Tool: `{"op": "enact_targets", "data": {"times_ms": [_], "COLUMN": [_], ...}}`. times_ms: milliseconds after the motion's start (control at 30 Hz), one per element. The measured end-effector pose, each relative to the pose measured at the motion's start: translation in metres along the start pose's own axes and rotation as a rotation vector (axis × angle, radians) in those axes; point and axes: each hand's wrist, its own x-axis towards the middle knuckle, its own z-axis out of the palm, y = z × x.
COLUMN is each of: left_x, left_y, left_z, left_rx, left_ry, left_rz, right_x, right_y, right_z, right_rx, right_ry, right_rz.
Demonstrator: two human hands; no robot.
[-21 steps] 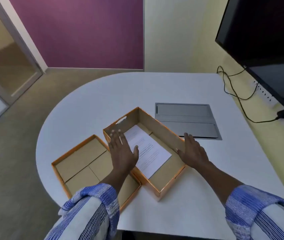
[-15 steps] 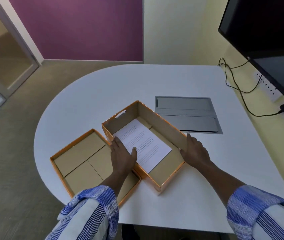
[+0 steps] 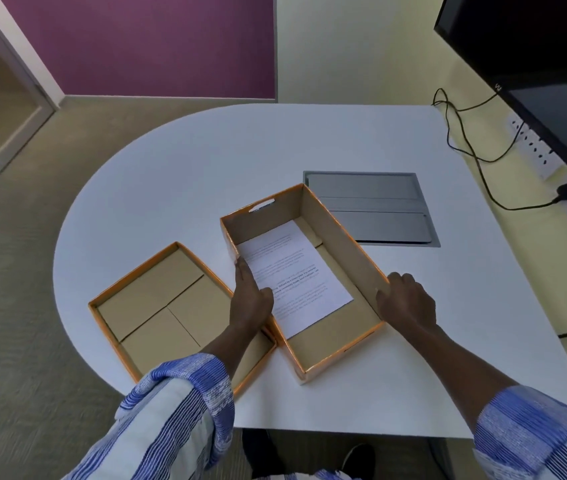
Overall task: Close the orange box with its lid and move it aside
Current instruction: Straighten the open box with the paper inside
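The orange box (image 3: 335, 230) stands open on the white table, a printed sheet of paper (image 3: 296, 275) lying flat inside it. Its lid (image 3: 157, 303) rests upside down to the left, touching the box's near left corner. My left hand (image 3: 249, 299) grips the box's left wall, thumb inside over the paper's edge. My right hand (image 3: 406, 301) clasps the right wall near its front end, fingers curled over the rim.
A grey metal cable hatch (image 3: 375, 209) is set into the white table (image 3: 206, 161) just behind the box. Black cables (image 3: 472, 147) run along the right wall under a dark screen (image 3: 534, 64). The table's rounded edge curves away on the left.
Both hands have drawn back along the box's walls and closed on them. The box has turned slightly and the view has shifted down.
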Motion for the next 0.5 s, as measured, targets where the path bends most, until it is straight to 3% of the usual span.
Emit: {"op": "enact_targets", "data": {"times_ms": [500], "left_x": [0.011], "left_y": [-0.007], "left_z": [0.017], "left_rx": [0.070], "left_ry": [-0.200], "left_rz": [0.247], "right_x": [-0.073], "right_y": [0.032], "right_z": [0.007], "right_rx": [0.003], "right_ry": [-0.163], "right_rz": [0.159]}}
